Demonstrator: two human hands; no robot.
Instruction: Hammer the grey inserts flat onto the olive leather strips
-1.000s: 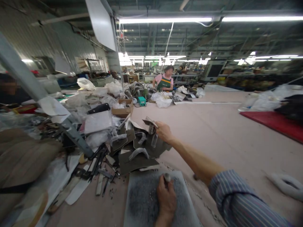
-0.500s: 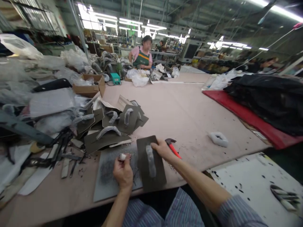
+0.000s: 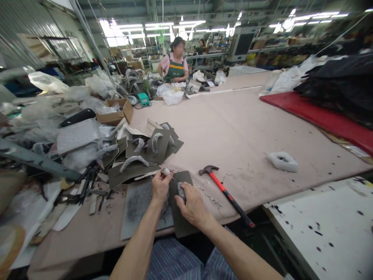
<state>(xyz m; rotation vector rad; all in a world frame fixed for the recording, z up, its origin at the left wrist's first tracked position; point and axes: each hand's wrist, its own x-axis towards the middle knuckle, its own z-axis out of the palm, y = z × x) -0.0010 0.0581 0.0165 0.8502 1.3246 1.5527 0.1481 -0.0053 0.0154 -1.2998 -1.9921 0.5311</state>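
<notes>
Dark panel at the near edge of the counter, over the right part of a gray board.
A red and black hammer lies to the right of the panel, with tiny shiny bits strewn between them. Just past the board, a messy heap of more dark panels takes up room, and old tools lie on the left. The panel is flat and thin, with a round corner. Its bent handle looks gray and is wrapped in something crinkly. The right hand has its fingers and thumb closed around the handle. The left hand pinches a small, whitish, round-ended thing, partly hidden by its fingers.
</notes>
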